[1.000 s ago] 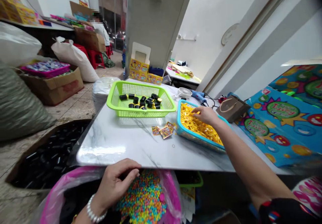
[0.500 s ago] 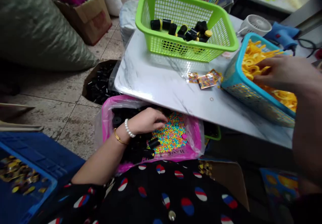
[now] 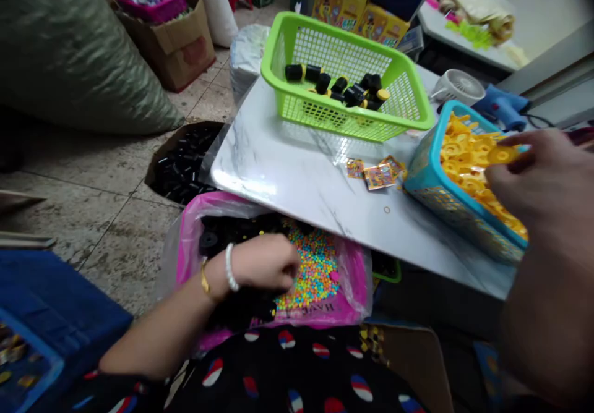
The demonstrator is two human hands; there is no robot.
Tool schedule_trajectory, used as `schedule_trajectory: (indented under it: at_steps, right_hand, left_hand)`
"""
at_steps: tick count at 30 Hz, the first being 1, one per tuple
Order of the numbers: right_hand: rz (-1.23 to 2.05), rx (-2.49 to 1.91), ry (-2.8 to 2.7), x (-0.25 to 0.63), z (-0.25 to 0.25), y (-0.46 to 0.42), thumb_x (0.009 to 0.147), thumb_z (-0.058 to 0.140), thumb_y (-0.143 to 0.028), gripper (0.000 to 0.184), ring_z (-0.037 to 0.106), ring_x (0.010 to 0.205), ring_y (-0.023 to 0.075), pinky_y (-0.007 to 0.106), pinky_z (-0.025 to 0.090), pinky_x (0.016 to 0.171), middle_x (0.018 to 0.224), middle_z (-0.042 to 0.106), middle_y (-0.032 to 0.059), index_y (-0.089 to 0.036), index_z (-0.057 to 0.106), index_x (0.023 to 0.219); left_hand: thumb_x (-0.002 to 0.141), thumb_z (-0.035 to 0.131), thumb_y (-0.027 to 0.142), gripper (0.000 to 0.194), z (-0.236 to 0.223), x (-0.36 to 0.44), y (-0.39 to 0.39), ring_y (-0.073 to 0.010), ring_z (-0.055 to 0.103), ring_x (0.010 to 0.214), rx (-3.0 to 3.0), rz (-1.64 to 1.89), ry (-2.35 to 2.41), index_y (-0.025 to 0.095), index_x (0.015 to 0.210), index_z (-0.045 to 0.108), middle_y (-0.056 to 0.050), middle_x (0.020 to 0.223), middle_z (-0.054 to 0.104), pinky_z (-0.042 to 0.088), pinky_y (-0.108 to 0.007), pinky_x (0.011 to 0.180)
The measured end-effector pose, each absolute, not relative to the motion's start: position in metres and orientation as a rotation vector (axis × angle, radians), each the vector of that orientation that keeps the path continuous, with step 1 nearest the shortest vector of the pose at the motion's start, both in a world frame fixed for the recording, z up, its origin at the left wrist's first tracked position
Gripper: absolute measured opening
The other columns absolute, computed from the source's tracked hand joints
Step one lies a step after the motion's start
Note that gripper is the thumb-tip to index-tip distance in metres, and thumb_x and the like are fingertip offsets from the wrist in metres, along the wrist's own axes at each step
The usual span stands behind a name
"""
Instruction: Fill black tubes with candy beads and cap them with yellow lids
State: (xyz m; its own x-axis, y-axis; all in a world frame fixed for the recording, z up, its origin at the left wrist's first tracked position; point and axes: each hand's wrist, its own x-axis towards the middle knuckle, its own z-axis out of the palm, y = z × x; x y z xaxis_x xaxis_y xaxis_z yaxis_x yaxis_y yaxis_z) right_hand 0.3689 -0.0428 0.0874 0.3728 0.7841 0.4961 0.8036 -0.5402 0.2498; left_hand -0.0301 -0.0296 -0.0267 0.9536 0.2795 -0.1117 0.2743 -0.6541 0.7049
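Yellow plastic rings (image 3: 468, 159) heaped in a teal plastic basket (image 3: 429, 181), the basket tilted at the right edge of a white marble-pattern tabletop (image 3: 288, 178). Right hand (image 3: 533, 178) above the heap, partly open, fingertips pinching one yellow ring just clear of the pile; the forearm filling the lower right of the view and hiding the floor there. Left hand (image 3: 264, 264) low in a pink plastic bag (image 3: 190, 240) beneath the tabletop's near edge, curled almost into a fist, fingers hidden, its hold impossible to tell. Pearl bracelet (image 3: 229, 268) and gold bangle (image 3: 204, 280) on that wrist. Pastel beads (image 3: 315, 271) just beside the hand, black plastic pieces (image 3: 223, 227) around it, the tabletop overhanging the bag's far side. Farther along the tabletop, printed paper packets (image 3: 378, 175), a lime-green basket (image 3: 325, 39) of black capsules (image 3: 352, 88), a small white fan (image 3: 459, 85) and a blue glue gun (image 3: 501, 107). On the floor, a cardboard box (image 3: 183, 166) of black tubes, a blue crate (image 3: 46, 302) and a large grey-green sack (image 3: 69, 48).
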Motion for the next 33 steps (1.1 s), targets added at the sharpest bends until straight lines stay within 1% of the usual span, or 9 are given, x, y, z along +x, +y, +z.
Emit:
schedule_trajectory:
  at_steps: [3,6,9,11,13,18,26,30,33]
  right_hand:
    - [-0.853,-2.657,-1.419,0.357,0.092,-0.036,0.074,0.069,-0.035,0.039,0.064,0.073,0.0231,0.032,0.035,0.06,0.078,0.071,0.012,-0.018,0.066,0.109]
    - [-0.744,-2.395,-1.487,0.335,0.097,-0.048,0.075,0.069,-0.034,0.035,0.064,0.068,0.0181,0.028,0.04,0.063,0.072,0.07,0.0051,-0.02,0.066,0.106]
    - [-0.459,-2.075,-1.783,0.286,0.086,-0.08,0.075,0.069,-0.037,0.035,0.059,0.057,0.0124,0.023,0.042,0.057,0.07,0.066,-0.0005,-0.023,0.065,0.108]
    - [-0.05,-1.937,-2.044,0.248,0.068,-0.103,0.08,0.064,-0.033,0.031,0.058,0.055,0.0108,0.022,0.044,0.055,0.073,0.066,-0.0012,-0.023,0.063,0.109]
    - [0.36,-1.812,-2.18,0.217,0.046,-0.119,0.084,0.058,-0.026,0.026,0.06,0.059,0.0112,0.023,0.047,0.058,0.077,0.067,0.0001,-0.022,0.061,0.11]
    - [0.738,-1.795,-1.906,0.197,0.022,-0.119,0.084,0.059,-0.026,0.024,0.054,0.051,0.0099,0.022,0.044,0.051,0.067,0.061,-0.0022,-0.022,0.062,0.108]
    - [0.637,-1.857,-1.869,0.211,0.027,-0.061,0.079,0.061,-0.024,0.009,0.051,0.05,0.009,0.022,0.04,0.05,0.059,0.062,-0.002,-0.019,0.067,0.075]
    - [0.441,-1.83,-1.84,0.205,0.018,-0.068,0.082,0.062,-0.024,0.008,0.054,0.052,0.0101,0.024,0.042,0.053,0.063,0.063,-0.0014,-0.019,0.068,0.081]
    - [0.474,-1.734,-1.789,0.193,0.016,-0.097,0.084,0.061,-0.022,0.006,0.059,0.06,0.0123,0.025,0.046,0.059,0.073,0.067,0.0002,-0.021,0.067,0.086]
  left_hand:
    - [0.059,0.079,0.017,0.014,-0.032,-0.024,-0.058,-0.0218,0.067,0.057,2.622,-0.247,0.625,0.015,0.06,0.065,-0.008,0.061,0.067,0.05,-0.028,0.054]
    - [0.063,0.067,-0.001,0.019,-0.036,-0.017,-0.075,-0.0224,0.065,0.051,2.681,-0.361,0.607,0.014,0.054,0.061,-0.007,0.053,0.064,0.048,-0.027,0.048]
    - [0.071,0.061,0.001,0.013,-0.033,-0.014,-0.071,-0.0238,0.068,0.058,2.642,-0.338,0.571,0.013,0.067,0.066,-0.01,0.065,0.069,0.05,-0.029,0.052]
    - [0.073,0.064,0.009,0.009,-0.031,-0.015,-0.061,-0.0236,0.069,0.068,2.586,-0.266,0.57,0.012,0.081,0.067,-0.012,0.079,0.07,0.052,-0.03,0.059]
    - [0.073,0.067,0.014,0.015,-0.031,-0.018,-0.05,-0.0222,0.068,0.074,2.498,-0.137,0.617,0.012,0.088,0.066,-0.011,0.086,0.069,0.052,-0.029,0.064]
    - [0.075,0.07,0.018,0.028,-0.035,-0.019,-0.036,-0.0192,0.066,0.083,2.302,0.234,0.627,0.013,0.102,0.065,-0.008,0.094,0.068,0.051,-0.028,0.073]
    - [0.074,0.077,0.03,0.032,-0.034,-0.015,-0.039,-0.0177,0.064,0.079,2.18,0.48,0.706,0.014,0.098,0.065,-0.007,0.092,0.068,0.05,-0.028,0.07]
    - [0.074,0.078,0.028,0.034,-0.037,-0.012,-0.035,-0.0187,0.065,0.084,2.138,0.539,0.723,0.013,0.101,0.064,-0.007,0.095,0.069,0.051,-0.03,0.076]
    - [0.075,0.077,0.033,0.035,-0.04,-0.014,-0.033,-0.0179,0.064,0.084,2.164,0.538,0.607,0.014,0.1,0.063,-0.006,0.092,0.068,0.051,-0.027,0.075]
